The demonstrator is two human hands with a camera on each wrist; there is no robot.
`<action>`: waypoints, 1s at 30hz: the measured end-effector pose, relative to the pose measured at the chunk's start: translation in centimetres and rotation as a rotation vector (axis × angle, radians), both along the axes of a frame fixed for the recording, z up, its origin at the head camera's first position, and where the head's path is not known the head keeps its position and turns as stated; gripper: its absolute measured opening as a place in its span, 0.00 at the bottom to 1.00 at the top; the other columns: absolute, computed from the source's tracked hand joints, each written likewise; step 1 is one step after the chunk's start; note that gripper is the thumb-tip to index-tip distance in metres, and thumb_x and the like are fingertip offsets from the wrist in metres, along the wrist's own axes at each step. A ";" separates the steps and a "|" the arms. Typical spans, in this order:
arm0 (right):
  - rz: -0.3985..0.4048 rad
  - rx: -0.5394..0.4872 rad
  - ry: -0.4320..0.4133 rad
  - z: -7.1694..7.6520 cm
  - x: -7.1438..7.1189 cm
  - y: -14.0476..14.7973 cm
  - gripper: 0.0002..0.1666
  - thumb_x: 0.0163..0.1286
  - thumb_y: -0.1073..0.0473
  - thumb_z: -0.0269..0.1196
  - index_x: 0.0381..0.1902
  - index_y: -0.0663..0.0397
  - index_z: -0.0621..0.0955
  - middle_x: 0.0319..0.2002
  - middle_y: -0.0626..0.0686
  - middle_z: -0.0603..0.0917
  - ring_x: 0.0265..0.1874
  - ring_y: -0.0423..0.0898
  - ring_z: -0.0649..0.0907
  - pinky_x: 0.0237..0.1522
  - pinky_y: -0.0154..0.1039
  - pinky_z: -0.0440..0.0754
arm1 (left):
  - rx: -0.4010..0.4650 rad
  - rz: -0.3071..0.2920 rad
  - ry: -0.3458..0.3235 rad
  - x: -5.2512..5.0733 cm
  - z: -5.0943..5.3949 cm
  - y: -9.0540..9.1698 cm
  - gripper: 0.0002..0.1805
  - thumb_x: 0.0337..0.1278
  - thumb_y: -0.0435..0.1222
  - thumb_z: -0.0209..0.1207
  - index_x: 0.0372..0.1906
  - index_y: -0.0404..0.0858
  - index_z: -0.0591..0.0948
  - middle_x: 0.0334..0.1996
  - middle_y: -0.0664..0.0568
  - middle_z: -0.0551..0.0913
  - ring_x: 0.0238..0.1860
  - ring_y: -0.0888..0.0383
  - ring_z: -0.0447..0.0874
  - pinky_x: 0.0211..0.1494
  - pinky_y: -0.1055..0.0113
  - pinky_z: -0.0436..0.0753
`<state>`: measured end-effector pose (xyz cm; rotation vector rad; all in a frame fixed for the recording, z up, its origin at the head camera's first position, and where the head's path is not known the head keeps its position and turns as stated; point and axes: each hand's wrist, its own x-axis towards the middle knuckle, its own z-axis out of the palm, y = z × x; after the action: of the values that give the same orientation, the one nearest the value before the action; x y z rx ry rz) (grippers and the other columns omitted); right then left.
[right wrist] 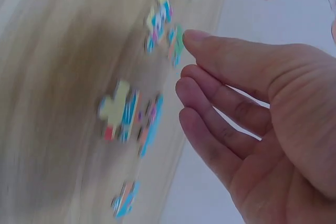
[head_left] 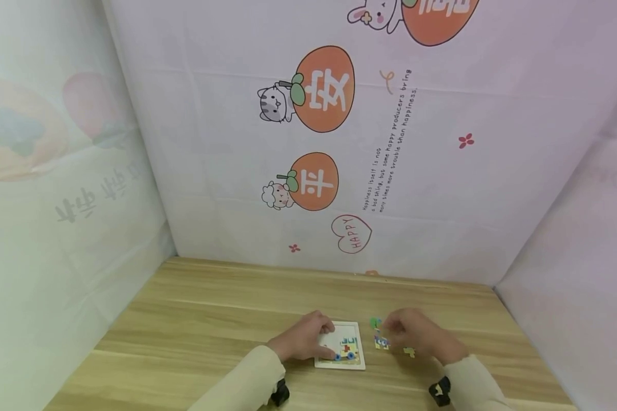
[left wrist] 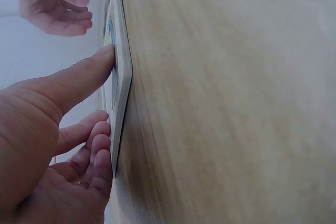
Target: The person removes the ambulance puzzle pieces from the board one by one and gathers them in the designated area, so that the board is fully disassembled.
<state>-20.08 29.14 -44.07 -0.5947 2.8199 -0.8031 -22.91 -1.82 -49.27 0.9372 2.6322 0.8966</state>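
Note:
A small white-framed jigsaw board lies on the table, with pieces of a colourful picture fitted in its lower and right parts. My left hand reaches over its left side. In the left wrist view, the thumb lies straight on the picture, and the bent fingers touch the board near its edge. My right hand hovers above loose puzzle pieces to the right. In the right wrist view, its fingers are slightly bent, apart from the thumb, and hold nothing. Below them are a yellow-and-blue piece and a green piece.
More loose pieces lie about: a purple-and-yellow piece, a yellow piece and a blue-and-orange piece. The wood-grain table is enclosed by white printed cloth walls at the back and both sides.

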 end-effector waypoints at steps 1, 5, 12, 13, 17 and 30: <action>0.022 -0.007 -0.004 -0.1 -0.1 -0.5 0.14 0.59 0.66 0.77 0.43 0.58 0.88 0.41 0.51 0.90 0.39 0.45 0.86 0.42 0.39 0.87 | 0.001 -0.001 0.001 0.0 0.0 0.0 0.29 0.56 0.48 0.77 0.59 0.39 0.83 0.50 0.58 0.78 0.49 0.67 0.75 0.60 0.70 0.80; 0.121 0.010 0.016 -0.4 -0.1 -2.2 0.14 0.59 0.65 0.77 0.43 0.59 0.87 0.41 0.52 0.90 0.40 0.48 0.87 0.43 0.38 0.88 | 0.002 -0.005 0.001 0.0 -0.1 0.0 0.29 0.57 0.48 0.77 0.59 0.39 0.83 0.50 0.58 0.78 0.49 0.67 0.74 0.59 0.70 0.80; 0.210 0.062 0.044 -0.4 0.0 -5.1 0.17 0.63 0.63 0.76 0.49 0.61 0.86 0.48 0.57 0.89 0.47 0.54 0.89 0.50 0.47 0.89 | 0.008 0.000 -0.011 -0.1 -0.1 0.0 0.29 0.57 0.47 0.77 0.59 0.39 0.83 0.50 0.58 0.77 0.49 0.67 0.74 0.59 0.70 0.80; 0.221 0.073 0.058 -0.4 0.0 -5.4 0.18 0.64 0.63 0.76 0.50 0.61 0.86 0.50 0.57 0.89 0.48 0.54 0.89 0.50 0.46 0.89 | 0.008 -0.001 -0.012 -0.1 -0.1 0.0 0.28 0.57 0.47 0.77 0.58 0.39 0.83 0.50 0.58 0.77 0.49 0.67 0.74 0.58 0.70 0.80; 0.248 0.112 0.113 -0.7 -0.2 -6.4 0.18 0.63 0.66 0.75 0.51 0.63 0.86 0.51 0.58 0.90 0.49 0.55 0.89 0.52 0.46 0.90 | 0.002 -0.009 -0.004 -0.3 -0.2 0.0 0.28 0.57 0.48 0.77 0.58 0.40 0.83 0.50 0.58 0.78 0.48 0.68 0.74 0.57 0.70 0.80; 0.191 0.101 0.097 -2.1 -0.4 -6.9 0.16 0.63 0.67 0.76 0.48 0.57 0.87 0.48 0.52 0.89 0.48 0.50 0.89 0.50 0.44 0.89 | -0.051 -0.015 0.002 -0.3 0.5 0.3 0.28 0.57 0.48 0.77 0.58 0.40 0.83 0.49 0.57 0.78 0.48 0.66 0.75 0.57 0.70 0.81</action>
<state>-20.45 22.24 -46.13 -0.8927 2.8121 -0.6083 -23.22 -1.55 -48.72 0.9447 2.6327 0.8215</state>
